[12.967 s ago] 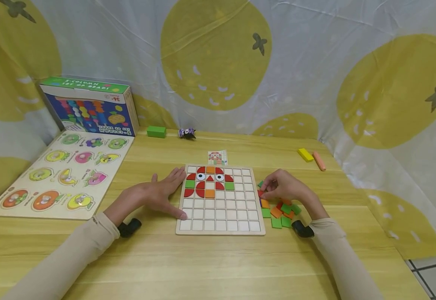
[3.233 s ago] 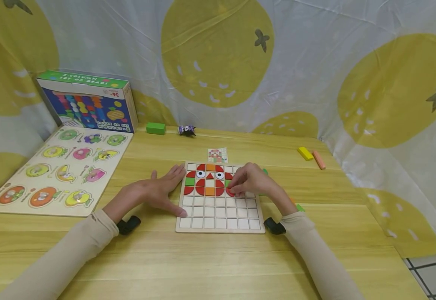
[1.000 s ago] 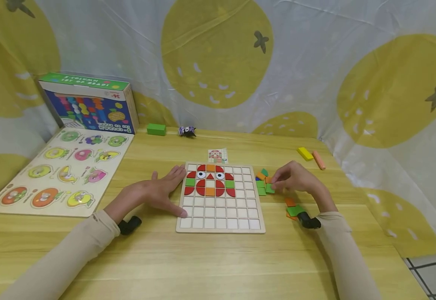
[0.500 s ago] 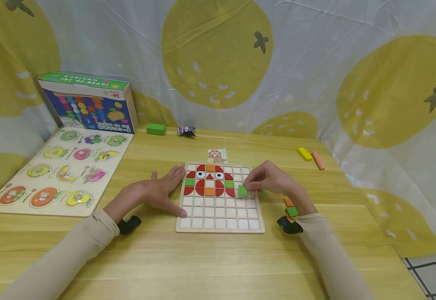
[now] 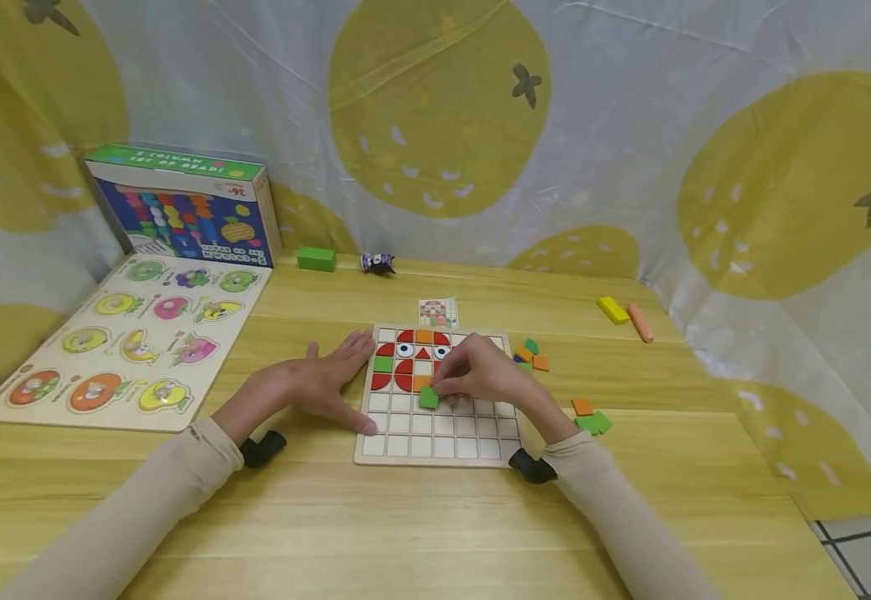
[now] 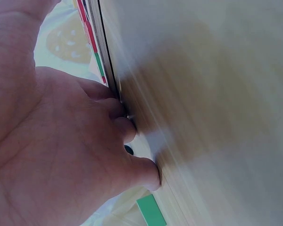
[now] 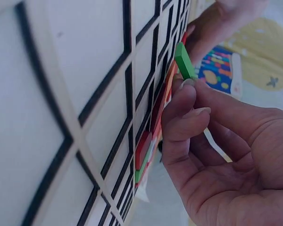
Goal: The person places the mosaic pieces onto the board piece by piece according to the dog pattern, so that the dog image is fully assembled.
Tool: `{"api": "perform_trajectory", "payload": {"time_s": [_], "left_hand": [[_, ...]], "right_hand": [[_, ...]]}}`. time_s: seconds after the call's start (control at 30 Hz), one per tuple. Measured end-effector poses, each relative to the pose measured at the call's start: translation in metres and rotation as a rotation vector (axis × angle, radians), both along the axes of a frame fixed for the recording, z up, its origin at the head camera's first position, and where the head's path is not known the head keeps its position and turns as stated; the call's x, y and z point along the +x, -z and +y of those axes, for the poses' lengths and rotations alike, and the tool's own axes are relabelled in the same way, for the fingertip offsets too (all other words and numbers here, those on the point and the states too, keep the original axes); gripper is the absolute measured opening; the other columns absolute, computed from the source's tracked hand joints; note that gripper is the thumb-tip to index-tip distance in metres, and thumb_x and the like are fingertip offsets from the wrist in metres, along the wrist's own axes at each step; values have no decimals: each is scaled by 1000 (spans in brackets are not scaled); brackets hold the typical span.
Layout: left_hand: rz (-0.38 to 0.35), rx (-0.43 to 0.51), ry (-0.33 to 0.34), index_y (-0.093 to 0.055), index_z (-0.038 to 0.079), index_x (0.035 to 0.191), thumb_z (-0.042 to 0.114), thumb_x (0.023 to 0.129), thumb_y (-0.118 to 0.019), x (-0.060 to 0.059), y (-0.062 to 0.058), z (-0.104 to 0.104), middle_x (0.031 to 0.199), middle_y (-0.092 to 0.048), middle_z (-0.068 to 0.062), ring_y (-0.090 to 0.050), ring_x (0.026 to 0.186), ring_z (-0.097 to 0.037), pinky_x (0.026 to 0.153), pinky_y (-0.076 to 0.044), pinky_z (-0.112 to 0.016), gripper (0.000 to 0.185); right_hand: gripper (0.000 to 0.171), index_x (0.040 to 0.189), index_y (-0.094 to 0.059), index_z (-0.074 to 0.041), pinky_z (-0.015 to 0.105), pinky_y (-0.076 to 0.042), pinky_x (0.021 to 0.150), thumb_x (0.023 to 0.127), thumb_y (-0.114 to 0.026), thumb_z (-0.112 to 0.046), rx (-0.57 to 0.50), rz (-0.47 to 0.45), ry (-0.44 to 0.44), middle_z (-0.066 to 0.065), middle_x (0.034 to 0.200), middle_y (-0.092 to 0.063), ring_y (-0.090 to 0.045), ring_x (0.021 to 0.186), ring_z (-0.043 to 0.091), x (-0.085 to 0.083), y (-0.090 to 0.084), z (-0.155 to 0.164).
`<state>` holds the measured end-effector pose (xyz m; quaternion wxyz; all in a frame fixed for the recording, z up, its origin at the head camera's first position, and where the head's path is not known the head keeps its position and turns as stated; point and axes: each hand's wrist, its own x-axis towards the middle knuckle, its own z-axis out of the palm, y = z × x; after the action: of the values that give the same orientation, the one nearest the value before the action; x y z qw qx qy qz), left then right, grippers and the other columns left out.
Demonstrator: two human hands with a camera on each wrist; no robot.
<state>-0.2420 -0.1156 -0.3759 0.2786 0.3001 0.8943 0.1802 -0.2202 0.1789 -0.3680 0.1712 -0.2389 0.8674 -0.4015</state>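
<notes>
A wooden grid board (image 5: 435, 446) lies on the table with red, green and orange tiles filling its top rows. My right hand (image 5: 473, 375) is over the board and pinches a green square tile (image 5: 428, 397) just below the orange tile, tilted above a grid cell; the right wrist view shows the green tile (image 7: 184, 61) held at my fingertips (image 7: 186, 94) beside the board (image 7: 61, 117). My left hand (image 5: 315, 385) lies flat on the table, fingers against the board's left edge; the left wrist view shows its fingers (image 6: 127, 129) on the wood.
Loose green and orange tiles (image 5: 588, 415) lie right of the board, more by its top right corner (image 5: 531, 354). A pattern card (image 5: 437, 312) sits behind it. A fruit puzzle (image 5: 127, 342) and toy box (image 5: 183, 212) stand left. Blocks (image 5: 623, 315) lie far right.
My right hand took a green tile from the pile right of the board and carried it left, over the board's middle. The left hand stayed put.
</notes>
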Motion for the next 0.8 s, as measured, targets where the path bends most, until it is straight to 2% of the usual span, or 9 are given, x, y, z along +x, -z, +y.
{"api": "perform_trajectory", "payload": {"time_s": [0.17,0.43,0.67,0.8], "left_hand": [[6,-10,4,-1,1,172,67,85,-83,1,-1,1,180,13,-18,13,166,-39,121,11,-80,136],[3,9,9,-2,0,172,72,83,-82,-1,-1,0,180,13,-19,13,166,-40,119,12,-82,140],[14,56,16,-2,3,173,83,75,-80,-8,12,-4,181,12,-17,13,166,-39,114,15,-85,148],[-6,49,12,-2,2,172,81,76,-81,-5,6,-3,180,11,-18,12,166,-40,114,16,-85,147]], "right_hand": [[7,91,-84,-5,23,-50,58,96,-81,-3,49,-13,26,3,81,-77,-59,62,13,0,1,-8],[4,90,-85,-4,22,-58,75,94,-84,-6,103,61,-7,-1,84,-79,-67,76,7,1,0,-15],[5,90,-85,0,21,-60,76,91,-87,-4,104,81,-5,1,85,-80,-70,78,7,1,2,-18],[3,89,-84,-1,21,-59,76,90,-87,-2,99,87,-6,1,85,-80,-69,77,7,2,3,-18]]}}
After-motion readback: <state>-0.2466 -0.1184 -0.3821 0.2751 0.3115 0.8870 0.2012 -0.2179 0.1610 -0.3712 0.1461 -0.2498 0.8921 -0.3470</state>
